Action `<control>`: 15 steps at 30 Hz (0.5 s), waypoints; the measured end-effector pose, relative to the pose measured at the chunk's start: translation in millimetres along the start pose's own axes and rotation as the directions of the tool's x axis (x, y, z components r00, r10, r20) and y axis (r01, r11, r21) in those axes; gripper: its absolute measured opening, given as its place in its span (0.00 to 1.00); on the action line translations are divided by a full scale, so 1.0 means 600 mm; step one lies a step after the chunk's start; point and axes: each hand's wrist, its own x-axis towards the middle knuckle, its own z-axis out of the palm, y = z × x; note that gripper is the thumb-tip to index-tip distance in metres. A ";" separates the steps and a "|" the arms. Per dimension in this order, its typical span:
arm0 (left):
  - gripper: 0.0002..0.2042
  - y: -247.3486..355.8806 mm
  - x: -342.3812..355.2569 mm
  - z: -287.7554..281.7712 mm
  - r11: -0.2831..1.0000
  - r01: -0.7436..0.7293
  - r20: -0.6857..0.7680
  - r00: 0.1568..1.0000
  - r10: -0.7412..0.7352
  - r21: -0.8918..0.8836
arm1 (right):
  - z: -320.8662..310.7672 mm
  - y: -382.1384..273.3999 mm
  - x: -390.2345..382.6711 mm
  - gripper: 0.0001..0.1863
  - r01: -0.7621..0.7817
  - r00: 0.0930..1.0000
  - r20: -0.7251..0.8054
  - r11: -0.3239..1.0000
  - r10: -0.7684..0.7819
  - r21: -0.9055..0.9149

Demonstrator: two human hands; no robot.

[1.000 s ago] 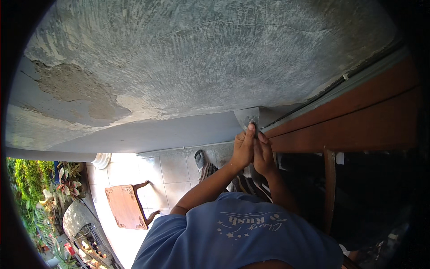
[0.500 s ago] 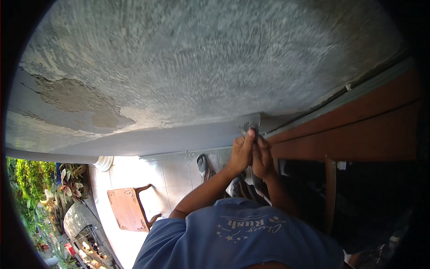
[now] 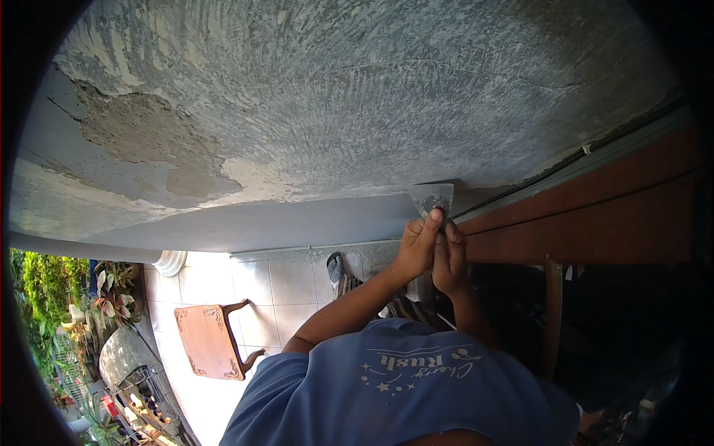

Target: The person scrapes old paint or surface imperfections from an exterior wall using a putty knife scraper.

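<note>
Left hand: pinching scraper
Right hand: beside left; cannot tell grip
Wall: scraper near rough area's lower edge

A small wooden table stands on pale floor tiles. Beyond the table sits a white ridged column base; to its left grow leafy plants and, perhaps, a grey rock; well to the table's right runs brown wooden trim.
</note>
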 end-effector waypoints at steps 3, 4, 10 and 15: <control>0.26 -0.041 -0.007 -0.015 0.985 0.157 -0.039 0.986 -0.160 -0.074 | 0.001 0.015 -0.020 0.15 -0.098 0.995 0.001 0.995 0.098 0.007; 0.26 -0.040 -0.009 -0.012 0.985 0.158 -0.035 0.986 -0.161 -0.075 | 0.001 0.015 -0.023 0.15 -0.100 0.995 0.003 0.995 0.100 -0.001; 0.26 -0.043 -0.010 -0.011 0.981 0.116 -0.008 0.993 -0.119 -0.154 | -0.002 0.001 -0.021 0.10 -0.017 1.000 -0.028 0.982 0.012 -0.185; 0.26 -0.035 -0.010 -0.005 0.976 0.138 -0.048 0.988 -0.148 -0.168 | 0.003 -0.004 -0.011 0.09 0.034 0.997 -0.064 0.981 -0.047 -0.190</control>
